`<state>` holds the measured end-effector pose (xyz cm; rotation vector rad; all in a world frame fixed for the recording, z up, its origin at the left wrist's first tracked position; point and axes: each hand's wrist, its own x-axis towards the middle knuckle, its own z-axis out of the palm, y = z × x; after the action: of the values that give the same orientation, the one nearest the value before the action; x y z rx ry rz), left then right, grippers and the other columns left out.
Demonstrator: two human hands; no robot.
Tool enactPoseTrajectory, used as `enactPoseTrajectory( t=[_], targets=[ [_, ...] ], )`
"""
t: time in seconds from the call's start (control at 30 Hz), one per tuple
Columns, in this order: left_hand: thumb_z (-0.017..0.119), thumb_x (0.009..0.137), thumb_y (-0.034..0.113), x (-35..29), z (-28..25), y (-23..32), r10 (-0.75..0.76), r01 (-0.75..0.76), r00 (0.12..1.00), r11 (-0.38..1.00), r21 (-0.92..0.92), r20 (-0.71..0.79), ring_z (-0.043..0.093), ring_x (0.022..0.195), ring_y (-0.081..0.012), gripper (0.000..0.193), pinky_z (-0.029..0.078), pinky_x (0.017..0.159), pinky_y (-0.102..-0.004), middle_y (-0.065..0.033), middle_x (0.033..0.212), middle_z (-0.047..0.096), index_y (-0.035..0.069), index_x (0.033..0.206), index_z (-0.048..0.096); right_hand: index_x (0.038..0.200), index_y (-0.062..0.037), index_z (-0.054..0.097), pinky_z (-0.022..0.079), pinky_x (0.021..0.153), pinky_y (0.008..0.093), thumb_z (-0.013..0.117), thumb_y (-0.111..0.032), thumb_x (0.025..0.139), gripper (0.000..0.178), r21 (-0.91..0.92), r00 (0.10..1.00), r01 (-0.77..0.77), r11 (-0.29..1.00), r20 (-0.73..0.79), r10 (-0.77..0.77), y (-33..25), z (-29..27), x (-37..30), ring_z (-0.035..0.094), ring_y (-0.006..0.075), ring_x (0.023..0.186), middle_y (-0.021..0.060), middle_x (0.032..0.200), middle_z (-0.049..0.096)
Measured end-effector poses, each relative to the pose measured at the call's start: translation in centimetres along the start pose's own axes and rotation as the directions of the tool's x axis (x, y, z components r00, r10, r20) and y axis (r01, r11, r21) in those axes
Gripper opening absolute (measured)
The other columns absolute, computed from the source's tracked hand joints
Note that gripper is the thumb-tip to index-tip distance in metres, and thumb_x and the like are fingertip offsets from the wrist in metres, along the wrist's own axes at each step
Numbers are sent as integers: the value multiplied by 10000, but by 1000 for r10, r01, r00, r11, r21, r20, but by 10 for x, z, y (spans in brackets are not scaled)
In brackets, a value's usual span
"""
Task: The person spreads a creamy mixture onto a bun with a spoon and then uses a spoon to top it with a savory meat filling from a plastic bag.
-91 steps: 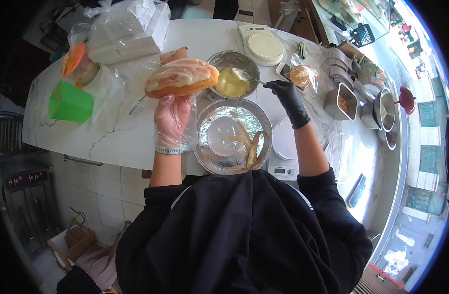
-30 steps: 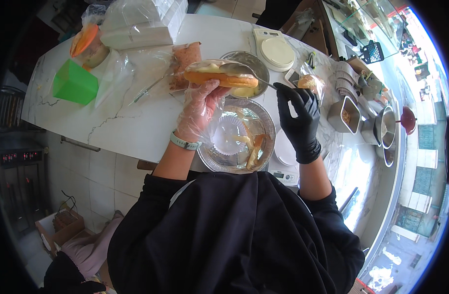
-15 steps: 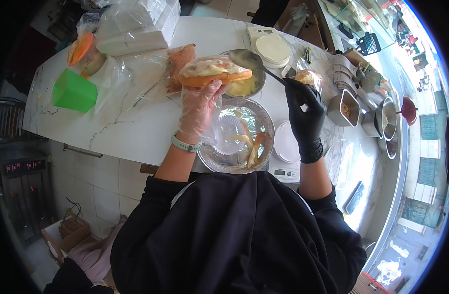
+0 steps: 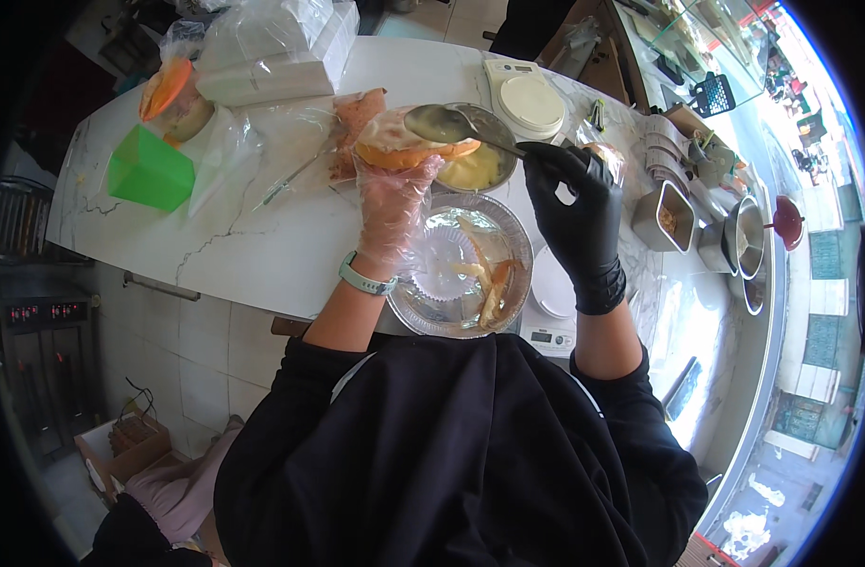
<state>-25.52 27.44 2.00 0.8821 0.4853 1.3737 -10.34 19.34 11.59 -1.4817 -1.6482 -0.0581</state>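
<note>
My left hand (image 4: 392, 210), in a clear plastic glove, holds up a bread bun (image 4: 400, 157) from below. Pale cream (image 4: 380, 130) coats the top of the bun. In a black glove, my right hand (image 4: 582, 203) pinches the handle of a large spoon (image 4: 439, 124), whose bowl lies over the creamed top; whether it touches cannot be told. Behind the bun stands a metal bowl (image 4: 511, 142) of yellow cream. Below my hands is a round foil tray (image 4: 409, 312) with a fluted paper liner (image 4: 444, 266) and strips of bread crust (image 4: 496, 288).
White kitchen scales stand behind the bowl (image 4: 531, 102) and beside the tray (image 4: 550, 337). On the left are a green container (image 4: 151, 168) and an orange-lidded jar (image 4: 182, 115). A bag of reddish floss (image 4: 345, 142) lies behind the bun. Metal containers (image 4: 664, 217) line the right side.
The spoon has moved left and slightly down, from the bun's right end to over its top. My right hand has shifted left with it. The view has shifted slightly.
</note>
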Motion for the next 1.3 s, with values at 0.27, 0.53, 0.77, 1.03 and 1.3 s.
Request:
enactPoseTrajectory(
  t=[0.27, 0.53, 0.77, 1.03, 1.3],
  targets=[
    [631, 760, -34, -2, 9, 10, -71, 72, 997, 997, -28, 25, 510, 1015, -154, 492, 469, 888, -297, -62, 1115, 490, 59, 1174, 382, 838, -73, 655, 410, 585, 306, 625, -42, 713, 132, 67, 999, -44, 997, -8, 45, 10, -3, -3, 537, 195, 600, 50, 629, 577],
    [605, 780, -29, -5, 21, 17, -146, 157, 986, 978, -136, 84, 520, 1034, -181, 473, 479, 901, -341, -69, 1131, 478, 59, 1180, 370, 812, -103, 659, 396, 605, 310, 631, -37, 695, 137, -89, 986, 165, 982, 8, -165, 0, -9, 6, 507, 180, 614, 17, 620, 556],
    [593, 791, -31, -2, 17, 18, -149, 160, 986, 974, -159, 77, 516, 1048, -200, 486, 477, 913, -342, -82, 1153, 463, 60, 1196, 340, 824, -101, 666, 396, 573, 301, 628, -35, 699, 147, -85, 985, 171, 982, -9, -173, 5, -8, 7, 510, 183, 597, 18, 620, 556],
    [606, 790, -14, -1, 20, 20, -179, 192, 980, 966, -173, 87, 519, 1044, -199, 471, 494, 893, -327, -85, 1137, 474, 54, 1182, 353, 824, -96, 663, 402, 611, 313, 634, -39, 697, 142, -111, 986, 155, 982, -43, -161, 10, -11, 8, 526, 195, 651, 25, 668, 581],
    [615, 786, -11, 1, 17, 14, -192, 204, 978, 963, -175, 81, 520, 1039, -198, 467, 500, 887, -335, -83, 1131, 471, 53, 1170, 357, 850, -113, 662, 384, 606, 327, 639, -76, 717, 140, -132, 972, 227, 965, -37, -234, 10, 0, 12, 499, 198, 641, 15, 651, 550]
  ],
)
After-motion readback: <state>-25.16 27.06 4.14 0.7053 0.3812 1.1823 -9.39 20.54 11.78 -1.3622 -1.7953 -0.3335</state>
